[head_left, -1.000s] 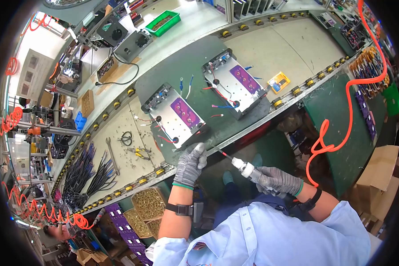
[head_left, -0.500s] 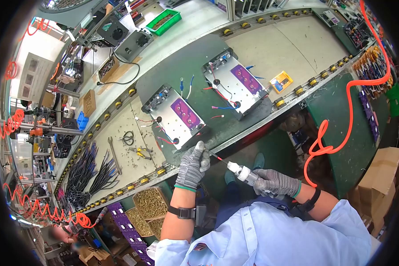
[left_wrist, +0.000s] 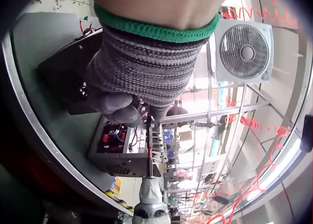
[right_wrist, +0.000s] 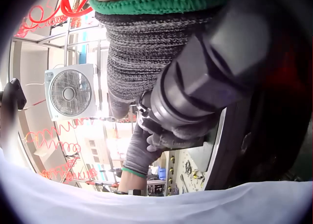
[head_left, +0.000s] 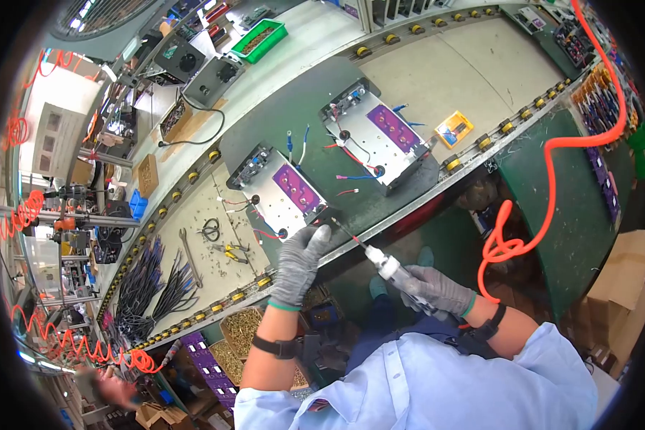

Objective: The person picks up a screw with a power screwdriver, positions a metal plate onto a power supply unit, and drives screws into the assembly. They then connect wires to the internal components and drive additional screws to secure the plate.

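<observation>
My right hand (head_left: 437, 288), in a grey knitted glove, grips a pale power screwdriver (head_left: 389, 269). Its long bit (left_wrist: 149, 158) has a red band and points up and left, past the left fingertips. The left hand (head_left: 297, 265), gloved alike, is at the bench edge with its fingers bent; I cannot tell whether they hold something small. Just beyond it sits a metal chassis (head_left: 271, 208) with a purple circuit board (head_left: 296, 188) and loose wires. A second chassis (head_left: 365, 147) of the same kind stands to its right. In the right wrist view a dark hose fitting (right_wrist: 195, 82) looms close.
An orange air hose (head_left: 584, 142) loops down on the right. Pliers (head_left: 233, 252), a wrench (head_left: 190, 256) and black cable bundles (head_left: 140, 287) lie left on the bench. Boxes of brass-coloured screws (head_left: 240, 326) stand below the edge. A yellow tray (head_left: 454, 129) lies right.
The screwdriver came in toward the left hand until its bit tip reached the fingers. Now the tip is farther up, apart from them, and the left hand has shifted left.
</observation>
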Demonstrator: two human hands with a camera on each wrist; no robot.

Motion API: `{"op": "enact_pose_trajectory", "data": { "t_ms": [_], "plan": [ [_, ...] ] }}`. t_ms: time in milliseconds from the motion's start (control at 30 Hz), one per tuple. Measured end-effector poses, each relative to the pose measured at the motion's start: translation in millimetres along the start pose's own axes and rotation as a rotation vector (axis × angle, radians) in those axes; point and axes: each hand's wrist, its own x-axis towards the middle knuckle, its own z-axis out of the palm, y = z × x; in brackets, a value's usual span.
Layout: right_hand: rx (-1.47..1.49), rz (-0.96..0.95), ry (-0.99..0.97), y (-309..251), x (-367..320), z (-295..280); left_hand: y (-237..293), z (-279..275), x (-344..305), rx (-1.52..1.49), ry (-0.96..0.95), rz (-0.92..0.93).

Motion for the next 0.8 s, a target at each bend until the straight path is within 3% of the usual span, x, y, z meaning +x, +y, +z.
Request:
{"op": "enact_pose_trajectory", "data": {
  "t_ms": [67, 133, 200, 233, 300, 600, 800],
  "plan": [
    [0.017, -0.021, 0.04, 15, 16, -2, 31, -10, 2, 0.077, -0.012, -0.099],
    [-0.037, 0.065, 0.094, 18, 30, -2, 35, -19, 23, 0.743, 0.045, 0.266],
    [0.025, 0.0, 0.079, 40, 44, -2, 34, -16, 42, 0.961, -0.018, 0.32],
    [0.041, -0.028, 0.069, 49, 48, -3, 35, -12, 51, 0.967, -0.024, 0.322],
    [0.064, -0.059, 0.064, 56, 52, -1, 36, -6, 66, 1.174, -0.218, 0.175],
    [0.075, -0.109, 0.1, 62, 53, 6, 18, -12, 75, 1.044, -0.268, 0.157],
    [0.131, -0.01, 0.098, 46, 52, 14, 13, -12, 74, 1.005, -0.222, 0.189]
  ]
}}
